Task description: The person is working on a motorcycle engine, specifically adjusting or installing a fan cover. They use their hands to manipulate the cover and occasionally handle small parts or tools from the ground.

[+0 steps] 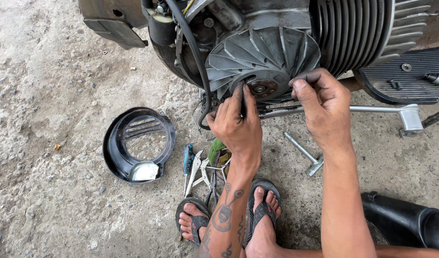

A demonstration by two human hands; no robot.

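Observation:
A grey finned flywheel fan (262, 52) sits on the side of a scooter engine, with a dark hub and centre nut (260, 88). My left hand (236, 125) reaches up to the hub, its fingers pinched on a small dark piece at the hub's left edge. To the right, my right hand (323, 102) grips the fan's lower right rim, the thumb curled over the blades. The engine's ribbed cylinder (358, 33) lies just right of the fan. What exactly the left fingers pinch is hidden.
A black round fan cover (138, 143) lies on the concrete at left. Pliers and screwdrivers (200, 167) lie in front of my sandalled feet (229, 215). A socket wrench (305, 153) rests under the engine. A black panel (405, 220) sits at lower right, a black cable (193, 48) hangs left of the fan.

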